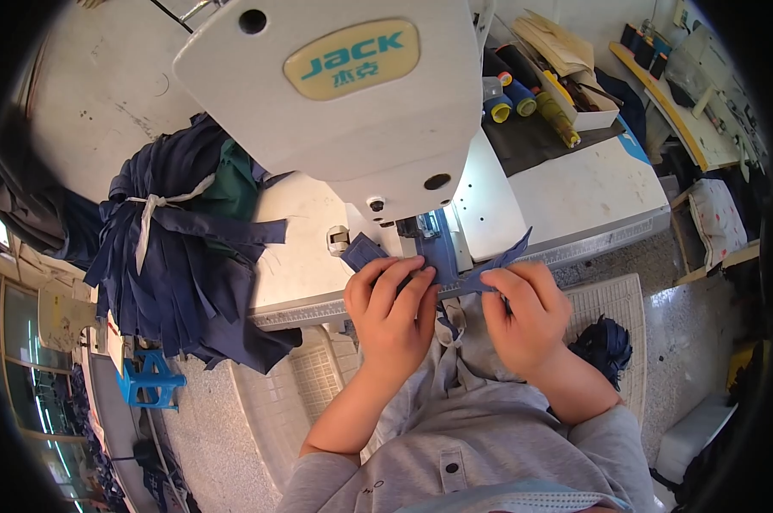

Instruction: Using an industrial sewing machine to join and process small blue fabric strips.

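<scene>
A white sewing machine (335, 120) stands over a light worktable, its lit presser foot (416, 225) resting near a narrow blue fabric piece (437, 248). My left hand (390, 308) has its bent fingers on that blue piece just before the needle area, closed on it. My right hand (527, 312) pinches a second blue strip (502, 256) at the table's front edge, right of the foot. A bundle of navy strips (155, 256) tied with white cord lies at the left, with some green cloth (237, 175) in it.
Thread cones (523, 98) and an open box (591, 111) sit at back right. Another worktable (677, 103) stands beyond. Below are plastic crates (301, 385), a dark cloth heap (604, 350) and a blue stool (151, 376) at left.
</scene>
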